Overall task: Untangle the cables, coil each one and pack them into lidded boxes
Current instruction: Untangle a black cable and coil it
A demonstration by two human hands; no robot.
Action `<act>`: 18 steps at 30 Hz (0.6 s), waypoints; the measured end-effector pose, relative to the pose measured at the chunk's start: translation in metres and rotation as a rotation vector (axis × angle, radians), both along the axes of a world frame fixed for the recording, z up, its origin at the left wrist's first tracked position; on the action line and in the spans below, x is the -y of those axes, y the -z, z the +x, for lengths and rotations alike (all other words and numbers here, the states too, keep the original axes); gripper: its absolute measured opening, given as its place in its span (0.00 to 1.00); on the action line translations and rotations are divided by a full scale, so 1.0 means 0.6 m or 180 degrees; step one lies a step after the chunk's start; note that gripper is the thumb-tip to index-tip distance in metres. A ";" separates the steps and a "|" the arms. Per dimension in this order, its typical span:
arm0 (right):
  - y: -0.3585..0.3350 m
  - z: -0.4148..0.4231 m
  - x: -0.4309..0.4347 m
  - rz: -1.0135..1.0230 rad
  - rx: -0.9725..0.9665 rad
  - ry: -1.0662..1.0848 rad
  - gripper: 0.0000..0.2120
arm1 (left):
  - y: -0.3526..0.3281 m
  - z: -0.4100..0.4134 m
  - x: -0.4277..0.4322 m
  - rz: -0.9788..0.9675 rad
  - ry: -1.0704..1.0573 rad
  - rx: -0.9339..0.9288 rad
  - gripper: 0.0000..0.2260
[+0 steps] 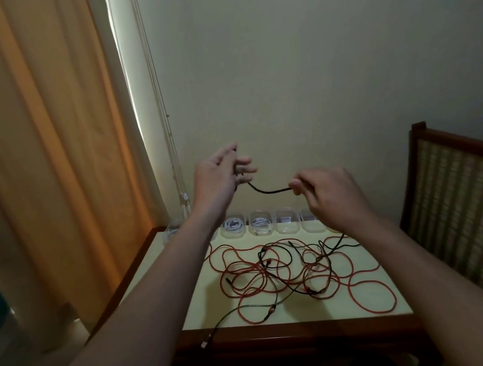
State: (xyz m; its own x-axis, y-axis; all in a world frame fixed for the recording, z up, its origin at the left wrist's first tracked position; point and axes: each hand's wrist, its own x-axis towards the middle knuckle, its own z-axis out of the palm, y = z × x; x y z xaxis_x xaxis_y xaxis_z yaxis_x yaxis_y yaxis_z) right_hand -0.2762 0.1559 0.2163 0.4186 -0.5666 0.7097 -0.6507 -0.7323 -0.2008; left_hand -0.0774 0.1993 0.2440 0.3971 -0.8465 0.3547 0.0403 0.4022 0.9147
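Holding item one, a black cable, aloft between both hands, well above the table, probably so that it is not catching on the heap below.

Left hand: is serving as the former for a coil, by my reading. Its fingers are partly spread and loosely curled, with dark cable gathered against them. How many turns are lying there cannot be told.

Right hand: is pinching the cable between thumb and forefinger, other fingers curled in, and appears to be offering a short slack span toward the left.

Item two, tangle of red and dark cables: is lying spread over the tabletop, one dark plug end hanging over the near edge.

Item three, clear boxes: are standing in a row along the far edge by the wall, several showing pale coils inside. They are seemingly being kept out of the working area.

Chair is standing just beside the table on the right; curtain is hanging on the left.
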 end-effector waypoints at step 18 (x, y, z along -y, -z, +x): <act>-0.024 0.035 -0.008 0.0934 0.1179 0.0008 0.24 | 0.005 -0.045 0.006 0.0593 0.1887 -0.1079 0.12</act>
State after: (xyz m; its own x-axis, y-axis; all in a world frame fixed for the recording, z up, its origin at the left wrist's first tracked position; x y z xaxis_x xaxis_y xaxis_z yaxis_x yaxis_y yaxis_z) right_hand -0.2553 0.1605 0.2305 0.1658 -0.7663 0.6208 -0.4980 -0.6084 -0.6180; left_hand -0.1045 0.1958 0.2407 -0.0865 -0.9889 0.1211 0.4988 0.0622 0.8645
